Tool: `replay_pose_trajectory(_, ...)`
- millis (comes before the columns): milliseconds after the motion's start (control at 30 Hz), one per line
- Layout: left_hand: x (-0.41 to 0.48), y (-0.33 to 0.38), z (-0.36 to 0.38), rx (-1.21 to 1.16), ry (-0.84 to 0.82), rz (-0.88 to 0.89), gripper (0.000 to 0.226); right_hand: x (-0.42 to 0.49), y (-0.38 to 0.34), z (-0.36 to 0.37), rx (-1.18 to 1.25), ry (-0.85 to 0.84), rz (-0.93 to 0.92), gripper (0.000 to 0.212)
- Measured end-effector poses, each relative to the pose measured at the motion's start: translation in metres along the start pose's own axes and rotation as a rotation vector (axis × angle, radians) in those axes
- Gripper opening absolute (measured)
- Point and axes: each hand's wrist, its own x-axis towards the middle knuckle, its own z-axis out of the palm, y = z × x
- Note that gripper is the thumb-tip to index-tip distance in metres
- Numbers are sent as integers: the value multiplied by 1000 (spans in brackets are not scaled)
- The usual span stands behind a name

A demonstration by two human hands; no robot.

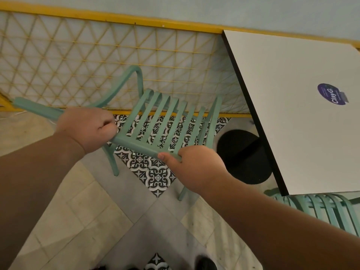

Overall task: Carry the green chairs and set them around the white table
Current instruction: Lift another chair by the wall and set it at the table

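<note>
Just left of the white table, the top rail of a green chair is gripped by both hands. The left hand is closed round it in a full fist. The right hand has its fingers curled beneath and its thumb laid on top. A second green chair is noted at the table's near edge, partly under the top. A black round base is seen beneath the table. On the tabletop a round purple sticker is read as "ClayG"; the smaller print is illegible. A yellow lattice fence is recorded left of the table's far corner.

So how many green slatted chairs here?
2: one chair in left hand and right hand beside the white square table, another chair at its near edge. Others may be hidden.
</note>
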Motion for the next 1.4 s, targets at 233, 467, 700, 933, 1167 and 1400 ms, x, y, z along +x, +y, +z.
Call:
replay_pose_trajectory(233, 10, -19, -5, 13, -46, -32, 48, 3, -22, 6, 32, 15, -4, 73)
replay_pose_trajectory(467, 10, -15, -13, 78, -120, -151, 60, 1, -24, -1, 112, -64, -8, 61)
replay_pose_trajectory(700, -28, 67, -12, -277, -40, -643, 88, 4, 24, -26, 173, -87, -157, 50)
replay_pose_trajectory(933, -35, 144, 4, -781, 56, -876, 116, 21, 29, -23, 515, -106, -181, 50)
replay_pose_trajectory(1167, -28, 148, 13, -748, 134, -879, 96, 15, 14, -13, 291, -263, -189, 45)
replay_pose_trajectory(1400, -32, 145, 14, -776, 147, -824, 92, 10, 9, -21, 167, -383, -135, 38)
